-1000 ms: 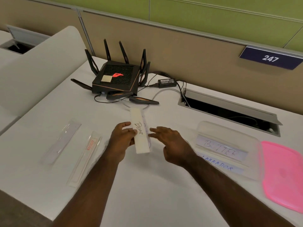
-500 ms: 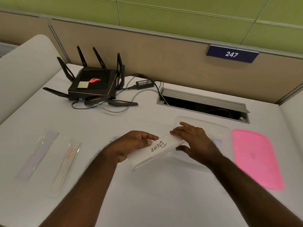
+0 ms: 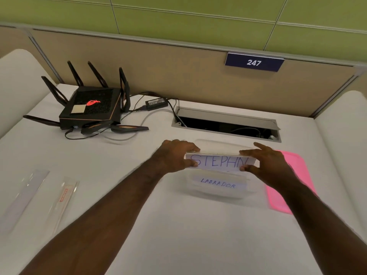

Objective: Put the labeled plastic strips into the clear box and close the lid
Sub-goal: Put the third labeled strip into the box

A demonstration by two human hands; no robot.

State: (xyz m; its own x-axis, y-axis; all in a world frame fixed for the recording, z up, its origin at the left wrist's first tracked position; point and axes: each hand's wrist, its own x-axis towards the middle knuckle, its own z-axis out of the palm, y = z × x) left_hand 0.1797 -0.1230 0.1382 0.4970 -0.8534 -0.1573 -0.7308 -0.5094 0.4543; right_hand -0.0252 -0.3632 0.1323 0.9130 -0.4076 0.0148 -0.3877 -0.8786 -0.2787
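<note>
A white labeled strip (image 3: 220, 161) reading "STEPHN" hangs level over the clear box (image 3: 214, 192). My left hand (image 3: 174, 157) pinches its left end and my right hand (image 3: 266, 161) pinches its right end. Inside the box lies a strip marked "LABRADOR" (image 3: 218, 185). The pink lid (image 3: 294, 175) rests flat on the table to the right of the box, partly behind my right forearm. Two more clear strips lie at the far left: one plain (image 3: 23, 197) and one with a red mark (image 3: 64, 197).
A black router (image 3: 91, 110) with antennas and its cables and power adapter (image 3: 156, 102) sit at the back left. An open cable hatch (image 3: 226, 124) lies behind the box. A partition wall with a "247" sign (image 3: 254, 62) closes off the back.
The strip went from upright in my left hand at mid-table to level over the box, held at both ends. It now shows "STEPHN" instead of "BEAR". The view shifted right.
</note>
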